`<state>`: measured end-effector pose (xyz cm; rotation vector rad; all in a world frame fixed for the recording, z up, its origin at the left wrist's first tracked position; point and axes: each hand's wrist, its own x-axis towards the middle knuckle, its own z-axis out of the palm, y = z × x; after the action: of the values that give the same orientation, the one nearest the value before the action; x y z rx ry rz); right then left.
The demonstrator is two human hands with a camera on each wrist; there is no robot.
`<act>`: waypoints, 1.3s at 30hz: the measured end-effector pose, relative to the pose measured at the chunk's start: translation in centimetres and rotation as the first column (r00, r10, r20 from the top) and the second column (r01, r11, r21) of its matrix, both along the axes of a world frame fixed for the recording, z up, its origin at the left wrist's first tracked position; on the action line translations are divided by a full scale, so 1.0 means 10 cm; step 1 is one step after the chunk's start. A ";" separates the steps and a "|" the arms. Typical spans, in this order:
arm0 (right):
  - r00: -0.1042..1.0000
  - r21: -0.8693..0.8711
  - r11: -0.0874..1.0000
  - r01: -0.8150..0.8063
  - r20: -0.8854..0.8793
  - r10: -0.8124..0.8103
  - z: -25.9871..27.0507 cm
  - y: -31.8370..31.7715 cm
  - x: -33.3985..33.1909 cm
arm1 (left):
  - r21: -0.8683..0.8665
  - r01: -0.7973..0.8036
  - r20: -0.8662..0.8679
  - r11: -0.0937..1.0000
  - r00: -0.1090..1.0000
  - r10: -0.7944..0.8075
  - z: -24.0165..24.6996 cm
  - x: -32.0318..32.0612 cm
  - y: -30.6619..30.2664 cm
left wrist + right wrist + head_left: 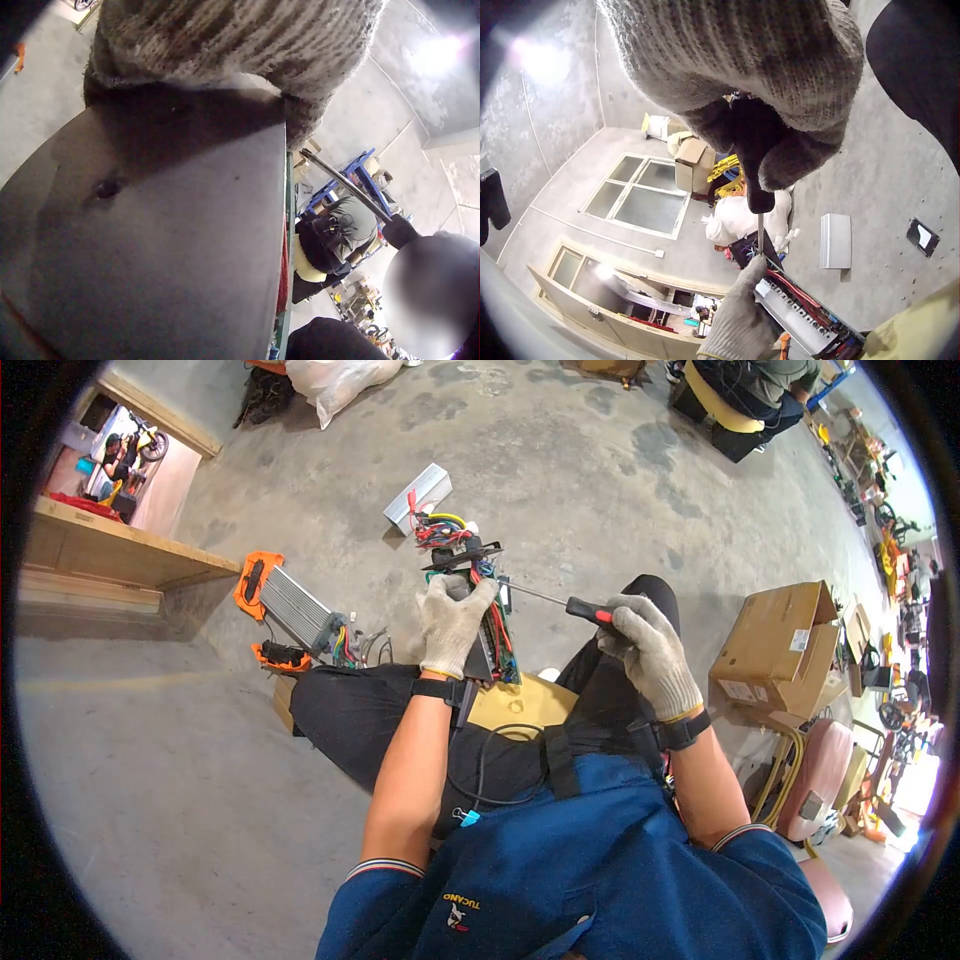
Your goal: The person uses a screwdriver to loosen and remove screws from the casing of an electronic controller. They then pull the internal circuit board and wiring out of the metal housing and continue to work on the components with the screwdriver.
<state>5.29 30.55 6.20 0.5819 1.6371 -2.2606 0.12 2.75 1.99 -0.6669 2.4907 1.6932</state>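
Both hands wear knitted work gloves. My left hand (452,628) grips a long circuit board assembly (500,645) with a dark metal plate (180,232) along one side, holding it above the lap. A bundle of coloured wires (445,532) comes out of its far end. My right hand (652,655) holds a screwdriver (588,610) by its black and red handle, fingers wrapped round it. The shaft points left, and its tip is right at the board beside the left fingertips. In the right wrist view, a row of components (799,315) shows along the board; the tip is hidden there.
On the floor to the left lies a finned metal controller (298,608) with wires and orange end pieces (257,585). A silver metal housing (420,498) lies ahead. An open cardboard box (765,650) stands at the right. Another person (775,395) sits further off.
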 end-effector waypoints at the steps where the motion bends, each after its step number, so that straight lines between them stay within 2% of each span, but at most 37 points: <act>1: 1.000 -0.003 1.000 0.004 0.003 -0.004 0.01 -0.01 0.00 | 0.041 0.004 0.035 0.999 0.999 -0.005 0.08 0.01 0.01; 5: 1.000 -0.019 1.000 0.008 -0.024 -0.008 0.07 0.00 0.02 | -0.048 -0.001 0.011 0.999 1.000 0.002 -0.10 0.00 -0.01; 7: 0.999 -0.043 0.999 0.025 -0.036 -0.027 0.06 0.03 0.02 | -0.135 0.013 -0.076 0.991 0.997 -0.024 -0.16 0.00 -0.02; 9: 0.998 -0.066 0.997 0.043 -0.048 -0.047 0.05 0.07 0.00 | -0.072 -0.002 -0.053 0.997 0.999 -0.002 -0.13 0.00 -0.01; 11: 0.986 -0.223 0.961 0.163 0.075 -0.150 0.00 0.12 -0.03 | -0.009 -0.016 -0.030 1.000 0.999 0.016 -0.13 0.00 -0.01; 12: 0.986 -0.223 0.961 0.163 0.072 -0.151 -0.04 0.14 -0.04 | -0.093 -0.003 -0.062 0.996 0.998 -0.003 -0.15 -0.01 -0.02; 13: 0.984 -0.322 0.933 0.161 0.127 -0.126 -0.09 0.14 -0.05 | -0.176 0.006 -0.091 0.984 0.996 -0.023 -0.16 -0.02 -0.02; 14: 0.979 -0.418 0.894 0.161 0.179 -0.093 -0.11 0.14 -0.06 | -0.176 0.004 -0.094 0.984 0.995 -0.021 -0.18 -0.01 -0.02; 16: 0.983 -0.369 0.920 0.134 0.167 -0.076 -0.06 0.00 -0.06 | -0.070 0.004 -0.024 0.998 1.000 -0.005 0.01 0.01 0.01; 17: 0.984 -0.295 0.948 0.120 0.162 -0.074 -0.04 -0.06 -0.05 | -0.071 0.005 -0.024 0.997 1.000 -0.006 -0.02 0.00 0.00; 19: 0.991 -0.192 0.979 0.065 0.124 -0.041 -0.01 -0.13 -0.01 | 0.039 0.001 0.002 0.999 1.000 -0.001 -0.13 -0.02 -0.02; 20: 0.991 -0.193 0.979 0.068 0.124 -0.045 0.04 -0.15 0.00 | 0.038 0.005 0.002 0.999 1.000 -0.005 -0.18 -0.03 -0.02; 22: 0.985 0.003 0.988 -0.154 0.083 0.153 0.14 -0.18 0.02 | -0.071 -0.009 -0.042 0.997 0.999 0.006 -0.26 -0.04 -0.03; 23: 0.977 0.055 0.977 -0.208 0.068 0.204 0.14 -0.19 0.03 | -0.071 -0.007 -0.042 0.997 0.999 0.004 -0.31 -0.04 -0.03; 26: 0.958 0.008 0.960 -0.278 0.074 0.277 -0.02 -0.25 0.01 | -0.079 -0.020 -0.021 0.997 1.000 0.019 -0.33 -0.05 -0.03; 27: 0.960 0.121 0.953 -0.278 0.005 0.279 -0.15 -0.29 0.00 | -0.067 -0.013 -0.019 0.998 1.000 0.012 -0.30 -0.04 -0.03; 28: 0.961 0.120 0.954 -0.274 0.005 0.276 -0.15 -0.38 -0.06 | -0.056 -0.004 -0.017 0.998 1.000 0.003 -0.28 -0.04 -0.03; 30: 0.930 0.475 0.826 -0.303 -0.043 0.366 -0.12 -0.57 -0.28 | -0.067 0.001 -0.037 0.998 0.999 -0.004 -0.32 -0.03 -0.04; 31: 0.932 0.477 0.828 -0.295 -0.049 0.360 -0.13 -0.65 -0.39 | -0.076 -0.002 -0.059 0.997 0.998 -0.003 -0.30 -0.05 -0.03; 33: 0.896 0.593 0.735 -0.329 -0.049 0.441 -0.21 -0.79 -0.60 | -0.070 0.000 -0.046 0.998 0.999 -0.003 -0.24 -0.04 -0.01; 34: 0.897 0.591 0.738 -0.326 -0.052 0.438 -0.26 -0.84 -0.67 | -0.065 -0.005 -0.026 0.998 1.000 0.004 -0.22 -0.03 -0.02; 36: 0.818 0.700 0.648 -0.301 -0.160 0.552 -0.38 -0.91 -0.75 | -0.069 -0.001 -0.016 0.998 1.000 0.000 -0.17 -0.03 -0.01; 38: 0.793 0.697 0.647 -0.308 -0.187 0.580 -0.40 -0.93 -0.75 | -0.115 0.020 0.042 0.993 0.999 -0.015 0.03 0.00 0.02; 39: 0.766 0.809 0.557 -0.188 -0.234 0.598 -0.39 -0.96 -0.72 | -0.072 0.008 0.019 0.997 1.000 -0.007 -0.04 -0.02 0.01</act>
<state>-1.91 20.95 2.29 -0.2952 2.6477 -1.3411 -0.10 2.86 1.60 -0.6760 2.5487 1.5934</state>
